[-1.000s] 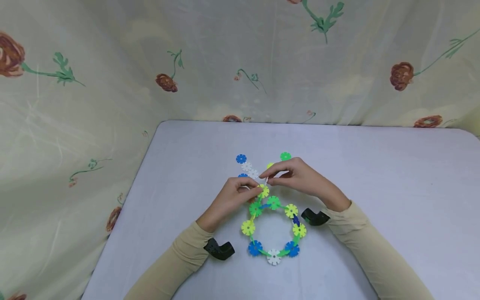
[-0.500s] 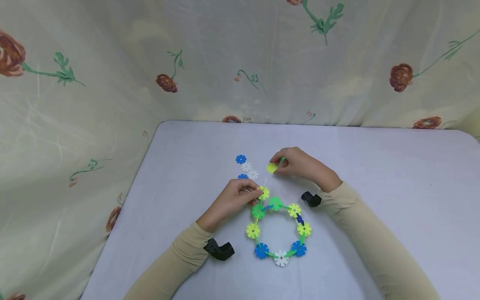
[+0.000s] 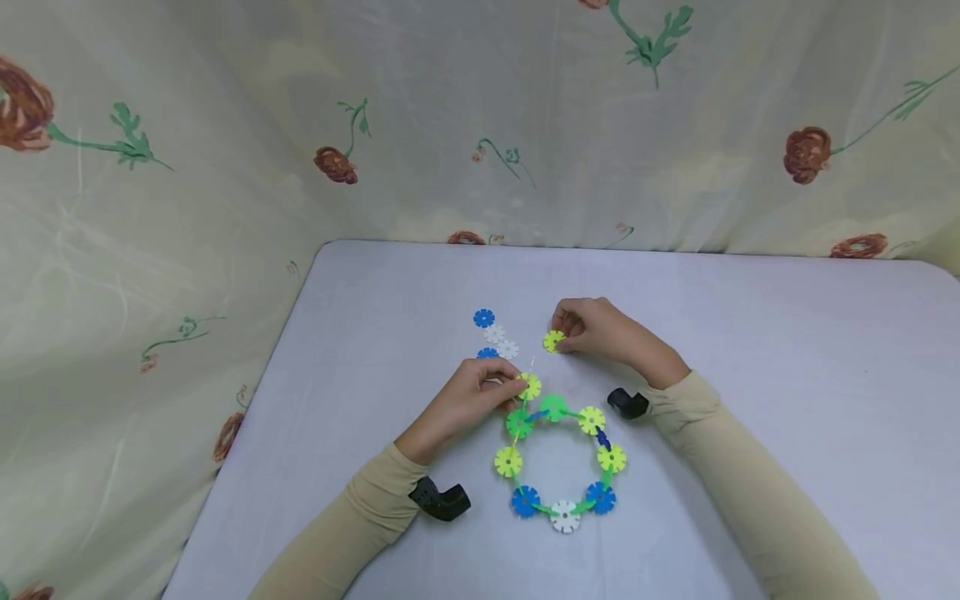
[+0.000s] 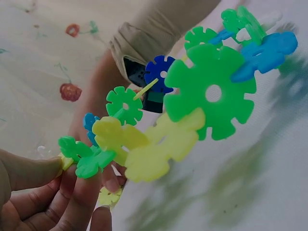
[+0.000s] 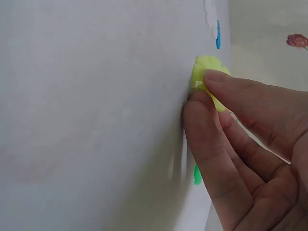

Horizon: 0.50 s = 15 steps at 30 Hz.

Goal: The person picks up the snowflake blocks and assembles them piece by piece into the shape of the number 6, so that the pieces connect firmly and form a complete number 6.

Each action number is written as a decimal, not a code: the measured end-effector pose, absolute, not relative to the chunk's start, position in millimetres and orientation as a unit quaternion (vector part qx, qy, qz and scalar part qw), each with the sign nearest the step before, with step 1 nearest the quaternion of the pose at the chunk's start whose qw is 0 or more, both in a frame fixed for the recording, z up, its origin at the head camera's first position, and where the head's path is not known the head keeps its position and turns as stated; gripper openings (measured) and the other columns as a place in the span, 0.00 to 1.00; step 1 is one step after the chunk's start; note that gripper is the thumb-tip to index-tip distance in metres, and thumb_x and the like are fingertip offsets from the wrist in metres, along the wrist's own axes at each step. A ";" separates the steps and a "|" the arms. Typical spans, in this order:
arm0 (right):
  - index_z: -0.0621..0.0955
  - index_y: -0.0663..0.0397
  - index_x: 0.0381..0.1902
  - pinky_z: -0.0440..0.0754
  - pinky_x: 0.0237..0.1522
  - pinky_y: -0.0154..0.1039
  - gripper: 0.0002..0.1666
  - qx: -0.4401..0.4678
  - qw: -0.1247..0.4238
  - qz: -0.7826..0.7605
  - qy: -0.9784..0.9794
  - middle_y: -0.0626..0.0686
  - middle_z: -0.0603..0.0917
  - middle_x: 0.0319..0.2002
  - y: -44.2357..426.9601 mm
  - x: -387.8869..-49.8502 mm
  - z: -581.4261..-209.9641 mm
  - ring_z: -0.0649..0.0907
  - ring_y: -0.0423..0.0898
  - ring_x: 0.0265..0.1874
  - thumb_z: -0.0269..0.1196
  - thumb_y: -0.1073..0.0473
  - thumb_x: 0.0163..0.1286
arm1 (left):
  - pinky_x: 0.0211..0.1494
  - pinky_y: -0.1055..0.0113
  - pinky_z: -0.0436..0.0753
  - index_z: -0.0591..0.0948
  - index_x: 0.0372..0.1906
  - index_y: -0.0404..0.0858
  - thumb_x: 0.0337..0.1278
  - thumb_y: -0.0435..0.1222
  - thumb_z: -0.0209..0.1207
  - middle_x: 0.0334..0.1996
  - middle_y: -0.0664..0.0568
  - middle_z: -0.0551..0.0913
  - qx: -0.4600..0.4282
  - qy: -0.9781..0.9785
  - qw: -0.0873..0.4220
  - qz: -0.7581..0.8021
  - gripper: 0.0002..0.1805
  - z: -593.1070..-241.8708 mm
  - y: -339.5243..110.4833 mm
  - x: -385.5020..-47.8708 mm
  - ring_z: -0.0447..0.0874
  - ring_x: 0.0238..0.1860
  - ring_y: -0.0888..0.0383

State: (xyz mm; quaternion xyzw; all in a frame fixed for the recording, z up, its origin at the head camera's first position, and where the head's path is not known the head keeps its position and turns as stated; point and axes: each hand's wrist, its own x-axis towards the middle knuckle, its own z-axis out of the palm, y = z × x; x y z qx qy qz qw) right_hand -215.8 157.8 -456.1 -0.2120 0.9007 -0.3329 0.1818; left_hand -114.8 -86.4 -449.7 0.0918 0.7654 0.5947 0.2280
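Several flower-shaped notched discs, linked into a ring, lie or hover over the table in the head view; a white disc forms the ring's near end. At its far left side, my left hand pinches a yellow disc joined to the ring, with a thin white disc edge-on above it. In the left wrist view, a large green disc of the ring looms close. My right hand pinches a loose yellow disc between thumb and index finger, apart from the ring; the right wrist view shows this grip.
Loose blue and white discs lie beyond my left hand. A green disc shows partly behind my right fingers in the right wrist view. Black wrist devices sit by both sleeves. A flowered curtain hangs behind the table.
My right hand has left the white disc beside my left hand, moved away to the upper right and taken hold of the loose yellow disc. The ring has swung slightly right.
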 end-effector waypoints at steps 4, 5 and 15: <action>0.85 0.56 0.42 0.87 0.45 0.42 0.10 -0.216 0.166 -0.349 0.897 0.53 0.90 0.38 167.1 -208.7 -460.3 0.87 0.46 0.39 0.74 0.64 0.64 | 0.44 0.68 0.88 0.84 0.47 0.28 0.74 0.34 0.59 0.36 0.41 0.89 0.095 0.766 0.227 0.594 0.11 -449.7 -86.1 -114.9 0.84 0.29 0.67; 0.86 0.56 0.42 0.88 0.46 0.43 0.09 -0.217 0.163 -0.353 0.895 0.53 0.90 0.39 169.2 -206.6 -460.9 0.88 0.46 0.40 0.74 0.64 0.65 | 0.43 0.69 0.88 0.84 0.47 0.28 0.74 0.34 0.60 0.36 0.40 0.89 0.095 0.766 0.226 0.594 0.11 -449.8 -85.9 -114.9 0.84 0.29 0.67; 0.87 0.60 0.43 0.90 0.38 0.35 0.10 -0.183 0.172 -0.463 0.850 0.56 0.91 0.36 180.2 -184.5 -458.9 0.90 0.46 0.34 0.73 0.61 0.67 | 0.42 0.71 0.86 0.84 0.47 0.30 0.74 0.35 0.60 0.35 0.43 0.89 0.093 0.773 0.223 0.587 0.11 -450.7 -84.4 -114.3 0.84 0.29 0.66</action>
